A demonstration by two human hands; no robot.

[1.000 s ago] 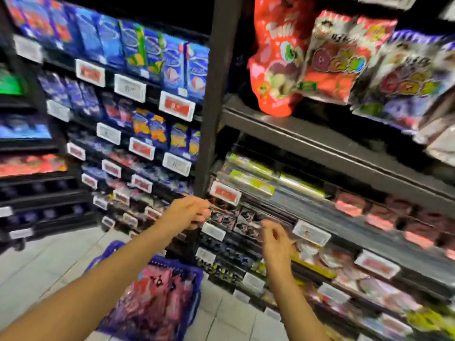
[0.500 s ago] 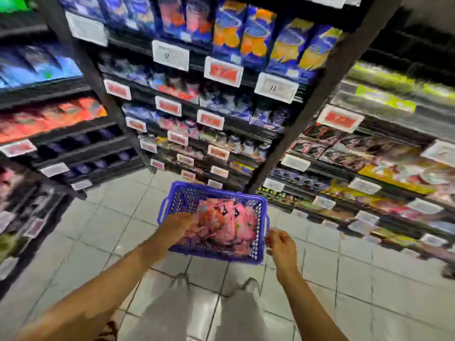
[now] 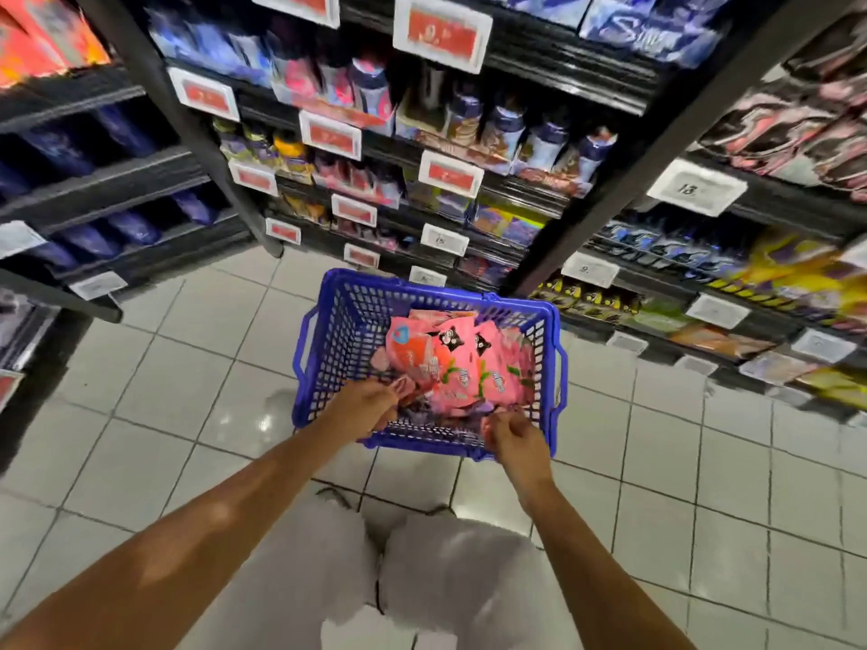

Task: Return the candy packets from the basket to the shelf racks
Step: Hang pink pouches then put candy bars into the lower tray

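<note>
A blue plastic basket [image 3: 328, 349] stands on the tiled floor in front of me. It holds a pile of pink candy packets [image 3: 450, 363]. My left hand [image 3: 368, 405] reaches in over the near left corner and pinches a pink packet at the pile's edge. My right hand [image 3: 513, 433] hovers at the near right rim, with its fingers curled down onto the packets. Whether it holds one is hidden by the fingers. The shelf racks [image 3: 530, 194] rise behind the basket, stocked with sweets and price tags.
A black upright post [image 3: 624, 180] divides two shelf bays just beyond the basket. More dark racks [image 3: 103, 190] stand at the left. My legs in light trousers [image 3: 422, 579] are below, on white floor tiles [image 3: 703, 462].
The view has dropped from the shelves to the basket. Both hands came down from the rack and now reach into the pile of packets.
</note>
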